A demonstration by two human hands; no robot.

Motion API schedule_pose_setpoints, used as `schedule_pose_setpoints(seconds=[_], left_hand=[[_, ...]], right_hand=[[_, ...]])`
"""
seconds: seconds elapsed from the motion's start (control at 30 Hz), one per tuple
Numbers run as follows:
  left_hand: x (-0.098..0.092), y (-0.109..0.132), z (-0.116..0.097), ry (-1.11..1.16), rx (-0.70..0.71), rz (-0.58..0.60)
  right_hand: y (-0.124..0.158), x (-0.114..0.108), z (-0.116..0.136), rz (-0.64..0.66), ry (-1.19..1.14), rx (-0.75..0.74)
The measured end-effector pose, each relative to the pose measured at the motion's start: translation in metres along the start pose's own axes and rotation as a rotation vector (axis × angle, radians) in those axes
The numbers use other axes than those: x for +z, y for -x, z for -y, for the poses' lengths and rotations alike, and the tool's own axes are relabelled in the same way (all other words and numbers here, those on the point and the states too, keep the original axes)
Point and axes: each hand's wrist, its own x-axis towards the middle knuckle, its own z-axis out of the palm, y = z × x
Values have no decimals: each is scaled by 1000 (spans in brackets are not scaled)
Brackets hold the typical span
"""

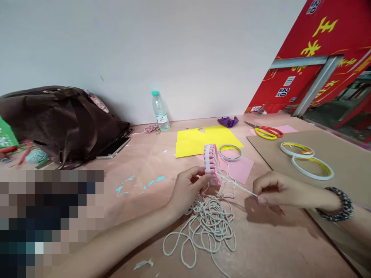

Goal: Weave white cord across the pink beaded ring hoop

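Observation:
My left hand [193,185] is closed on the near lower rim of a pink pleated paper ring [216,164] with a white band around its outside. The ring stands on edge, its opening facing right. Pinched between the thumb and fingers of my right hand [274,191] is a white cord [243,189], which runs taut leftward to the ring. More strands cross inside the ring and hang from it. Below my left hand a loose heap of the same cord [210,222] lies tangled on the table.
Behind the ring lie yellow paper [188,143], pink paper [243,168] and a tape roll [230,153]. Two more tape rolls [313,168] rest on a brown board [348,146] at right, near scissors [266,132]. A water bottle [160,112], phone [114,148] and brown bag [58,119] stand left.

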Motion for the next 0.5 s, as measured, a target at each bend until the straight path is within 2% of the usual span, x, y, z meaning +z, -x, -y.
schedule_pose_setpoints(seconds=[0.07, 0.17, 0.23, 0.33, 0.4, 0.43, 0.5], left_hand=[[0, 0, 2, -1, 16, -21], [-1, -2, 5, 17, 38, -64], [-1, -3, 7, 40, 47, -80], [-1, -4, 7, 42, 53, -84], [0, -4, 7, 24, 54, -84], [1, -4, 7, 13, 56, -81], [1, -3, 7, -7, 60, -73]], right_hand=[[6, -8, 3, 20, 213, 19], [12, -18, 7, -133, 493, -84], [14, -24, 7, -298, 607, -97], [15, -34, 0, -640, 793, -35], [15, -43, -9, -852, 990, -59], [15, -47, -14, -926, 1088, -82], [14, -53, -24, -988, 1214, -125]])
